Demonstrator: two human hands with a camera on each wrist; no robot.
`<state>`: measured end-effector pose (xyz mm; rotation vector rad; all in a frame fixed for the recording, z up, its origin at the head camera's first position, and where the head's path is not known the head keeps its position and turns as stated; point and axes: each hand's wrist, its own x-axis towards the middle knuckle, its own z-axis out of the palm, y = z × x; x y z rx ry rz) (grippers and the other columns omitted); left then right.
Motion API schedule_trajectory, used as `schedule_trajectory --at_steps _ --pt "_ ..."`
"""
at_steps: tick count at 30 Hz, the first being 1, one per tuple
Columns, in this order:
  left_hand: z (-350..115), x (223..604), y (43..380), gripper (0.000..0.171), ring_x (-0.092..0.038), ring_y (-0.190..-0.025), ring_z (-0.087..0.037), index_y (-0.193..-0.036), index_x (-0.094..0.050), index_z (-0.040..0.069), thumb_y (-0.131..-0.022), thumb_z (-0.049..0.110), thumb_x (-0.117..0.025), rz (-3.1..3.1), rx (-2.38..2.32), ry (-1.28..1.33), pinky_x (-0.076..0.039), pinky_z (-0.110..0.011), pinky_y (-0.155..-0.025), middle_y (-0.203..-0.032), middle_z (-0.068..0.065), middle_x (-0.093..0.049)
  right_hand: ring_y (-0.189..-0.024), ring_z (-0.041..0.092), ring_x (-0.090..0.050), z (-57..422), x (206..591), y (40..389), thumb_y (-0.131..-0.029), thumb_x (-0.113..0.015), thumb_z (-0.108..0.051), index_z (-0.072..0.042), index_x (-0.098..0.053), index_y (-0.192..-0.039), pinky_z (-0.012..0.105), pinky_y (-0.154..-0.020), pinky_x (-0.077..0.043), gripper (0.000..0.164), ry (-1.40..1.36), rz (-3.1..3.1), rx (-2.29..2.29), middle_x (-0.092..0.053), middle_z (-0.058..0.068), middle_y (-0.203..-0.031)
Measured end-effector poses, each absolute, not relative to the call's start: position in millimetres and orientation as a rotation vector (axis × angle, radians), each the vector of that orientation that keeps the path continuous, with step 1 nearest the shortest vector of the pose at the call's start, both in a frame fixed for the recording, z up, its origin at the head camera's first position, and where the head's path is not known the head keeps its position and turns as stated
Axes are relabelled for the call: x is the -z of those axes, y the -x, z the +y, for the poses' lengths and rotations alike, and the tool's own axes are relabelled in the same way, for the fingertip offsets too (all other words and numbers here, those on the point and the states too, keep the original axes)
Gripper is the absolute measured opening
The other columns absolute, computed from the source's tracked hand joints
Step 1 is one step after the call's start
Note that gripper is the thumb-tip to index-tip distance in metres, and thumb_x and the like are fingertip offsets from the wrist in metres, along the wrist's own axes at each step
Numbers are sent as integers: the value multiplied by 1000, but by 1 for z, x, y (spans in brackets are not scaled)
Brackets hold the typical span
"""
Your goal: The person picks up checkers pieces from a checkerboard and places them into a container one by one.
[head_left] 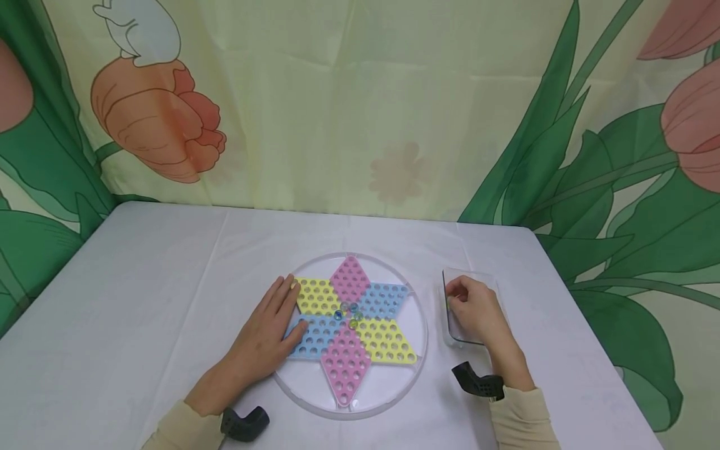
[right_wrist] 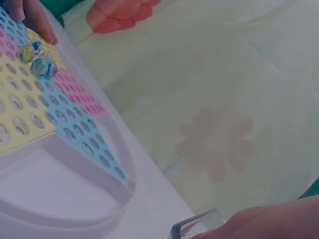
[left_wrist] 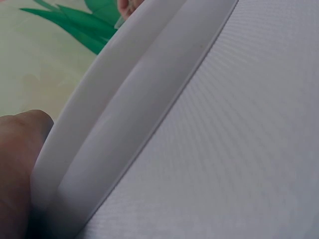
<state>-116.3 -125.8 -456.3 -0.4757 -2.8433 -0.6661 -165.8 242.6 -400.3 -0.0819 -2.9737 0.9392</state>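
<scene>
A round white Chinese checkers board (head_left: 413, 381) with a pink, yellow and blue six-pointed star of holes lies on the table. Several glass marbles (head_left: 353, 324) sit clustered around its centre. My left hand (head_left: 261, 334) rests on the board's left side, fingers straight over the yellow and blue sections. To the right of the board is a clear rectangular plastic box (head_left: 465, 331). My right hand (head_left: 478, 307) reaches into it with bent fingers, thumb near the index finger. Whether something is between the fingertips is hidden. The right wrist view shows the marbles (right_wrist: 40, 67) closer.
A white cloth covers the table (head_left: 169, 281). Behind it hangs a curtain (head_left: 337, 125) printed with tulips, leaves and a rabbit. Black wrist devices (head_left: 245, 424) are worn at both sleeves. The board's raised rim (left_wrist: 124, 89) fills much of the left wrist view.
</scene>
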Motion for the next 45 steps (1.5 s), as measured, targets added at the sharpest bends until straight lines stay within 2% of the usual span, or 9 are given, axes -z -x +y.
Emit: schedule_trajectory --at_steps 14,27,33,45 --pt "-126 457 116 70 -16 -153 -35 -152 -33 -1 -97 35 -57 -2849 681 490 -23 -53 -122 -164 -17 -22 -87 25 -57 241 398 164 -92 -57 -2 -3 -65 -105 33 -72 -50 16 107 -3010 -938 -67 14 -97" --pt "-126 456 117 70 -16 -153 -35 -152 -33 -2 -97 35 -57 -2848 683 483 -23 -53 -122 -164 -17 -23 -92 27 -59 238 390 161 -95 -57 -7 -5 -66 -106 39 -78 -54 14 83 -2964 -922 -68 14 -101" --pt "-126 457 117 71 -15 -153 -35 -153 -32 -1 -97 36 -56 -2854 674 476 -23 -53 -122 -164 -16 -22 -101 29 -60 235 383 160 -97 -52 -9 -6 -66 -108 45 -88 -57 18 109 -2908 -952 -68 15 -107" --pt "-127 456 117 71 -16 -153 -36 -153 -32 -1 -97 35 -56 -2858 680 484 -23 -53 -122 -164 -17 -22 -99 28 -64 228 376 155 -96 -58 -6 -4 -67 -106 48 -89 -58 14 -105 -2695 -1005 -69 14 -104"
